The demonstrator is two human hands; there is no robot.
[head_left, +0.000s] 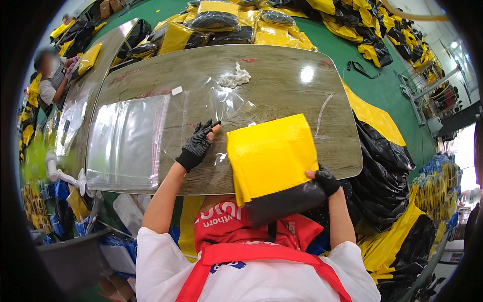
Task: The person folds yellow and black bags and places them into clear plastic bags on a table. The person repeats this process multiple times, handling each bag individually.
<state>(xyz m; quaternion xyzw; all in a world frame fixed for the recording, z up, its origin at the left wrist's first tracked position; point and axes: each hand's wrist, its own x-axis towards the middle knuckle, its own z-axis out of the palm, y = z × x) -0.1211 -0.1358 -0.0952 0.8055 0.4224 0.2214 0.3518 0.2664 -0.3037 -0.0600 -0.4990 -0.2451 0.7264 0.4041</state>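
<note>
My right hand (326, 180), in a black fingerless glove, grips the right edge of a folded yellow-and-black bag (271, 156), thumb on top. The bag's upper part rests over the table (282, 75), and its black lower end hangs past the front edge. To its left, my left hand (197, 147), in a dotted black glove with bare fingertips, lies over the table with its fingers stretched out. A clear plastic sleeve (229, 103) lies flat just beyond these fingers; whether they touch it I cannot tell.
A stack of clear plastic bags (126, 141) lies on the table's left. A crumpled white cloth (235, 76) sits toward the back. Folded yellow-and-black bags (216, 22) are heaped behind, with more black sheeting (377, 171) at the right. A person (50, 75) works at the far-left table.
</note>
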